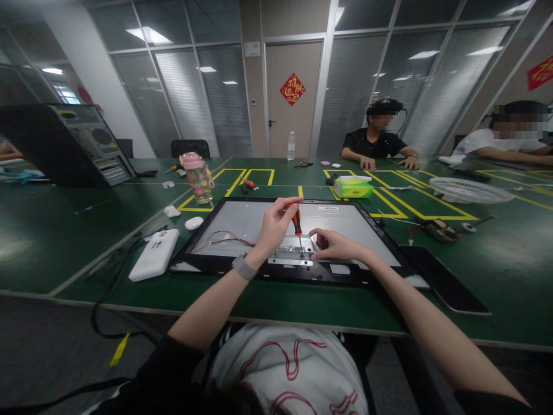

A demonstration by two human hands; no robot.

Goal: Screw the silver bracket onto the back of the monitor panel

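Orange-handled screwdriver [297, 222] in left hand [273, 226]

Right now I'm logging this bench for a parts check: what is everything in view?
monitor panel: 1, grey back in black frame, flat on the table in front of the person
metal bracket: 1, silver, on the panel's near edge
screwdriver: 1, red and black handle, upright over the bracket
table: 1, green with yellow lines
white box: 1, left of the panel
bottle: 1, pink lid, behind the panel on the left
tissue pack: 1, green, behind the panel
computer case: 1, black, far left
fan grille: 1, white, right
people: 2 seated opposite
left hand: grips the screwdriver
right hand: rests on the bracket
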